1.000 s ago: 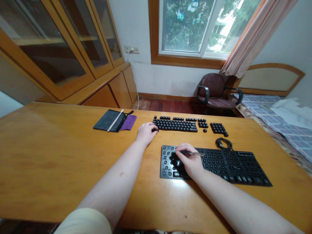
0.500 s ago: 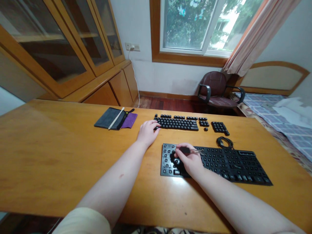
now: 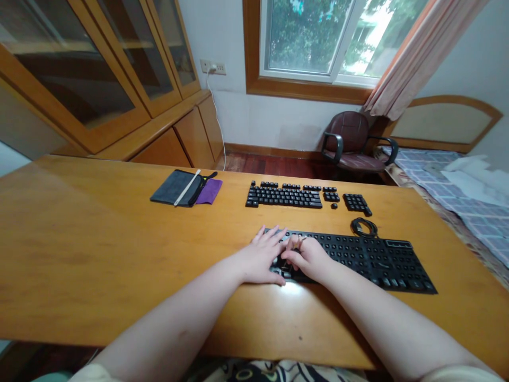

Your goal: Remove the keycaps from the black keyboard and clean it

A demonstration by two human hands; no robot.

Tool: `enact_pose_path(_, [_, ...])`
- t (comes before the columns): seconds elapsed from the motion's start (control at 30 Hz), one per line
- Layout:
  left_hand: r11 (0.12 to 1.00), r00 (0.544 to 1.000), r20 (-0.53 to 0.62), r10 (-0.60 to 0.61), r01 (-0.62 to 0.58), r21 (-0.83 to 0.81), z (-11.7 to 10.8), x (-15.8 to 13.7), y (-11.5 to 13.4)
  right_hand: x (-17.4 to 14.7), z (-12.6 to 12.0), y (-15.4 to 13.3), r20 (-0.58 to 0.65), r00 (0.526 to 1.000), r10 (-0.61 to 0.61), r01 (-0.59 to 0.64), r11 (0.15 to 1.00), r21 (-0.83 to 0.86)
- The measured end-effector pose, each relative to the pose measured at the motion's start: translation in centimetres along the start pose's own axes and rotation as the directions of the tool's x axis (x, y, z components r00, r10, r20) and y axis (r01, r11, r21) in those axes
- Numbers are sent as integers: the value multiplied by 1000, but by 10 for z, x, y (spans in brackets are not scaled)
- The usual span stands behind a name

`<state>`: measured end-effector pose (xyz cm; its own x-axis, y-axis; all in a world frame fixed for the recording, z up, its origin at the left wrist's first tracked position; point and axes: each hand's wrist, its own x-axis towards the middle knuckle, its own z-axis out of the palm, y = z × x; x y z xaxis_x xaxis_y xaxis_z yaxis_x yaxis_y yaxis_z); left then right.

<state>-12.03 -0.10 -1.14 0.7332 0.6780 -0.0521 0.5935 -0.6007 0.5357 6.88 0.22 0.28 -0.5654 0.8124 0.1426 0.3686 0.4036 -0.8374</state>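
Observation:
A black keyboard (image 3: 368, 265) lies on the desk in front of me, most of its key posts bare and a few keycaps along its near edge. My left hand (image 3: 262, 259) rests on the keyboard's left end, open with fingers spread. Beside it, my right hand (image 3: 308, 260) is closed on a small keycap puller with a black handle and wire prongs; the fingers mostly hide it, and its tip points down at the keyboard's lower left. Farther back, pulled black keycaps (image 3: 288, 197) lie arranged in keyboard order.
A coiled black cable (image 3: 363, 227) sits behind the keyboard. A grey pouch (image 3: 175, 188) with a pale stick (image 3: 186, 188) on it and a purple cloth (image 3: 209, 191) lie at the back left of the wooden desk (image 3: 99, 254). Beyond the desk stands an office chair (image 3: 352, 140).
My left hand has moved from the laid-out keycaps to the keyboard's left end, leaving a keycap at the front-left of the group. My right hand has turned the puller downward.

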Motion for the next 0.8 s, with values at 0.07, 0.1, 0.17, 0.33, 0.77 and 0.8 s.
enact_pose_path(0.07, [1000,1000,1,-8,8,10,2,4,-2,1,3,1,18,1000,-24,25,999,-32])
enact_pose_path(0.1, [1000,1000,-2,-11,11,13,2,5,-2,1,4,1,20,999,-42,43,998,-52])
enact_pose_path(0.17, [1000,1000,-12,-17,18,19,4,5,-1,1,5,1,33,995,-89,92,991,-97])
enact_pose_path(0.33, [1000,1000,15,-3,3,17,6,5,-5,0,1,0,172,960,-221,248,956,-156])
enact_pose_path(0.77, [996,999,0,51,-51,-70,-1,6,-13,4,-18,-23,353,899,-259,306,948,-83])
enact_pose_path(0.8, [995,998,3,59,-58,-76,-2,6,-14,4,-19,-24,376,889,-261,313,946,-84])
